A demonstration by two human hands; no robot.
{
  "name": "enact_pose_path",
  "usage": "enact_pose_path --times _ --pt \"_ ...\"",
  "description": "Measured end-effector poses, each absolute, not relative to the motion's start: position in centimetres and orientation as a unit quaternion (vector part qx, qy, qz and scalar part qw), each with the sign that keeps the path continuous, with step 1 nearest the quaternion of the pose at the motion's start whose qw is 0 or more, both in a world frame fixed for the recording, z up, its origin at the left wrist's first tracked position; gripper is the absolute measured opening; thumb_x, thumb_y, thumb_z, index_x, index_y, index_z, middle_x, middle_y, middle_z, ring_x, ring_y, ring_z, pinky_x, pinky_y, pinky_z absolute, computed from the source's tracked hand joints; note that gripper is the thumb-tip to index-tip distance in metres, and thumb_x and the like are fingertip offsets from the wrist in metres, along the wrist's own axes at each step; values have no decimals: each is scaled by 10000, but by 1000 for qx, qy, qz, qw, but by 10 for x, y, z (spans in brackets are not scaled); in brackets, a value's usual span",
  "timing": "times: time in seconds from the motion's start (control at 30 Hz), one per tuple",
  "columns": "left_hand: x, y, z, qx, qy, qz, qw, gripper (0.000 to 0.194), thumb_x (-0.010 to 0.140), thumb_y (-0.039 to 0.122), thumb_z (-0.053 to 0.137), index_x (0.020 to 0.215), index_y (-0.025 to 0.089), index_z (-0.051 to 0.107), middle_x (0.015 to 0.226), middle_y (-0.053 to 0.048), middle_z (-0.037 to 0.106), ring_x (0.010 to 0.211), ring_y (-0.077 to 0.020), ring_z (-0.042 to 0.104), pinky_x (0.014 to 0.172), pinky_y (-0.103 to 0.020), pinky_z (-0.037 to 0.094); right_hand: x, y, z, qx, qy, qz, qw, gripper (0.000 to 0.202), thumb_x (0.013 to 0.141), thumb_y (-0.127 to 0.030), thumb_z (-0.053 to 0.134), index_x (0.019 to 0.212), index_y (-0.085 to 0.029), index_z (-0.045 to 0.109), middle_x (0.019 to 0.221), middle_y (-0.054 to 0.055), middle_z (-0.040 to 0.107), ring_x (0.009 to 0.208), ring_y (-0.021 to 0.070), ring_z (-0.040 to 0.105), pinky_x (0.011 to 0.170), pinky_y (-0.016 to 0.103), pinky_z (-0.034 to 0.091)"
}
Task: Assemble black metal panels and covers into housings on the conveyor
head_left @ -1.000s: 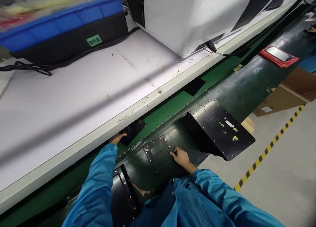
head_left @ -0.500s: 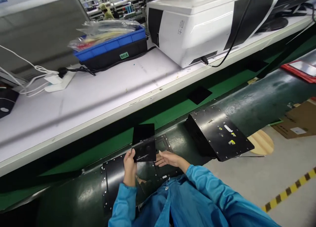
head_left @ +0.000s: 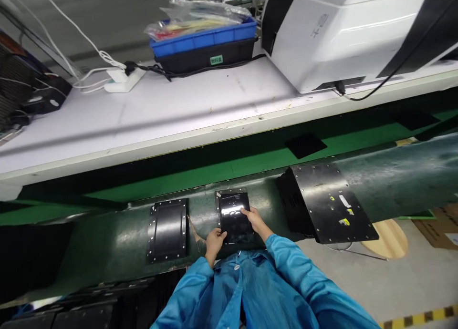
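Note:
A glossy black panel (head_left: 234,219) lies over a black plate with light dots along its edge (head_left: 218,202) on the dark green surface. My left hand (head_left: 215,242) grips the panel's lower left edge between thumb and fingers. At the panel's right edge is my right hand (head_left: 255,220), thumb on the glossy face and fingers at the side. To the left lies a similar black plate (head_left: 167,231) with dots around its border. On the right, a larger black box (head_left: 331,200) bears white and yellow stickers.
Behind runs a white shelf (head_left: 143,119) with a blue bin (head_left: 203,37) of plastic bags, a white machine (head_left: 322,38) and a power strip (head_left: 123,82). A dark flat piece (head_left: 306,145) lies on the green strip. A round wooden seat (head_left: 388,238) stands at right.
The glossy panel has come down from above the surface onto the dotted plate. My right hand now touches its right edge, and my left hand has moved to its lower left. The view has shifted.

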State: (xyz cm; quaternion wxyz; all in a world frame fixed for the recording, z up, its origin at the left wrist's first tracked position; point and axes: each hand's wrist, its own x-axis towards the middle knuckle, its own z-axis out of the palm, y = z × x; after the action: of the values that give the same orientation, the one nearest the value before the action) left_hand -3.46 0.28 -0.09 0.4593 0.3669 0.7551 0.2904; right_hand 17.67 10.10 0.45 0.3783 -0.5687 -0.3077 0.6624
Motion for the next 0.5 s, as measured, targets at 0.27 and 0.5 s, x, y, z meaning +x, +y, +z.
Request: enact_pose_path --times 0.27,0.5 --pt "-51 0 -14 467 805 108 348 237 883 364 811 869 198 642 796 -21 719 842 -210 702 750 -292 420 164 125 5 -620 -394 600 315 567 783 -702 752 1005 -182 729 887 102 788 916 295 734 855 381 567" --pt "-61 1 -19 476 793 106 366 266 880 348 808 762 206 617 700 8 699 762 -183 703 693 -270 408 154 121 10 -674 -437 531 269 475 862 -551 711 1165 -186 725 1081 133 794 1124 332 718 932 404 560"
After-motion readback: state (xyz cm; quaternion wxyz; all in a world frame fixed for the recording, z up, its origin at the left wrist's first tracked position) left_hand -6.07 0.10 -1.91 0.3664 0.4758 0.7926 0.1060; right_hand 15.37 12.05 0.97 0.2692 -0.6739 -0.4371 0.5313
